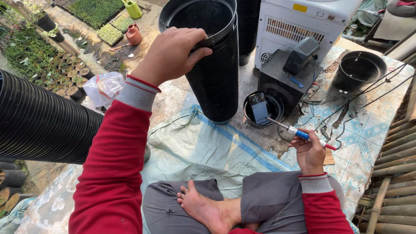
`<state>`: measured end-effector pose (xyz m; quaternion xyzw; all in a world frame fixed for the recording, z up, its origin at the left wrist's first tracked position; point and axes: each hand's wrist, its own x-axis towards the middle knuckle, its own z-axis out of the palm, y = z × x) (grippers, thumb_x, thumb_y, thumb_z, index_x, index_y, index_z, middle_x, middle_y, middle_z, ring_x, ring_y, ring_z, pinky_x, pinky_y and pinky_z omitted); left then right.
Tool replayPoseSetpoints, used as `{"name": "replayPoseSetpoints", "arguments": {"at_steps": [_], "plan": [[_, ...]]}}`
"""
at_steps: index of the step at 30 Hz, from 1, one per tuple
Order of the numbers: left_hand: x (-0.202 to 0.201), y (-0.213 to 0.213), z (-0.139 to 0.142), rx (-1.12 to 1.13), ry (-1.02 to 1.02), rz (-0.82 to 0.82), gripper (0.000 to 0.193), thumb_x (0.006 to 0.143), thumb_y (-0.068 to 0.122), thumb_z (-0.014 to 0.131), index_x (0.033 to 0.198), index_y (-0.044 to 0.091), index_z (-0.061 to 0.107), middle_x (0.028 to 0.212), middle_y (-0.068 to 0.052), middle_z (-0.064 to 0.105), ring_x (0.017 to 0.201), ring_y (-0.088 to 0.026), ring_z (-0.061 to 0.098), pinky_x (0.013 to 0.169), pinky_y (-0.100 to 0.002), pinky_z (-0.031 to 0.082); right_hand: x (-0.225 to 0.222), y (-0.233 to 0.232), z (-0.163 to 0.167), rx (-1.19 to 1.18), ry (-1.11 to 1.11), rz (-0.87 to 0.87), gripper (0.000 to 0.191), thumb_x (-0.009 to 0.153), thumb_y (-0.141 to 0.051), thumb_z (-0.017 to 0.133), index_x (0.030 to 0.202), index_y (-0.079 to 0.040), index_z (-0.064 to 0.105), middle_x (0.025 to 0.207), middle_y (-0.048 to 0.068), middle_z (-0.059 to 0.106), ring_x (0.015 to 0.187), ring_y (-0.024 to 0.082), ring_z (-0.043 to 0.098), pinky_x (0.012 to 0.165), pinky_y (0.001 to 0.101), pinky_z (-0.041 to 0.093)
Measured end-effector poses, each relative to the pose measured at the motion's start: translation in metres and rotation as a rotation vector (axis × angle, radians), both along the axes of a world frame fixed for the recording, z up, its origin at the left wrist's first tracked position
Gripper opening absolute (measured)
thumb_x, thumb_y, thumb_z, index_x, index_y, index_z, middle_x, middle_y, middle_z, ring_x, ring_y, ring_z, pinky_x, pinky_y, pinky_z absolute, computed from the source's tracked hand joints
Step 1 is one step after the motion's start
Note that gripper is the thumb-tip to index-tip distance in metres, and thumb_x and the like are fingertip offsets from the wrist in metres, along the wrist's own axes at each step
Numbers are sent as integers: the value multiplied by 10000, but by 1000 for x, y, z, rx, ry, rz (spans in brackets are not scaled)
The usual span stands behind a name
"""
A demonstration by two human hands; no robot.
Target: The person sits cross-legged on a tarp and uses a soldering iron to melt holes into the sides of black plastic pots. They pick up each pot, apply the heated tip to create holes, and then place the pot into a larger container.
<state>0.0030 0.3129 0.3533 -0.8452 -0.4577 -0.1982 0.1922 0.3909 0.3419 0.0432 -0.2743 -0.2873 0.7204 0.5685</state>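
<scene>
Bare foot point(203, 208) on tarp point(195, 147), left grip point(171, 54) holding pot stack point(214, 73), right grip point(310, 151) holding soldering iron point(301, 134)

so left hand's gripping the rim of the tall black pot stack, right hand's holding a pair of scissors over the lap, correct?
Not quite. The head view shows the right hand holding a soldering-iron-like tool with a blue grip, red end and metal tip, not scissors. The rest stands: the left hand grips the rim of the tall black pot stack.
</scene>
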Motion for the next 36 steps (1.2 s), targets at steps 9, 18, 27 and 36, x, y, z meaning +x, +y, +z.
{"name": "replayPoseSetpoints", "arguments": {"at_steps": [9, 18, 27, 36], "plan": [[-16, 0, -13, -39, 65, -28, 276, 1032, 328, 733, 1070, 61, 675, 917, -85, 702, 881, -308, 674, 836, -437, 483, -7, -10, 3, 21, -17, 20, 401, 1124, -293, 474, 1232, 52, 649, 937, 132, 684, 825, 212, 687, 778, 405, 587], [-14, -8, -6, 123, 64, -10, 195, 1078, 218, 715, 1034, 49, 628, 930, -90, 675, 895, -290, 662, 920, -417, 441, -5, -21, 6, 31, -32, 90, 470, 1120, -343, 427, 1260, 60, 622, 981, 207, 716, 879, 296, 731, 813, 427, 603], [-27, -32, 10, 365, 99, -3, 182, 1057, 135, 707, 1116, 25, 576, 1031, -115, 631, 992, -291, 622, 931, -404, 431, -10, -35, 15, 38, -47, 99, 458, 1126, -351, 438, 1308, 43, 584, 1087, 243, 698, 969, 312, 725, 876, 440, 605], [-30, -63, 21, 594, 5, 27, 229, 1084, 123, 724, 1223, 7, 586, 1063, -145, 641, 1014, -326, 612, 927, -449, 436, -13, -39, 6, 70, -35, 50, 424, 1125, -334, 478, 1293, 39, 591, 1078, 228, 698, 975, 298, 726, 865, 434, 606]]}}
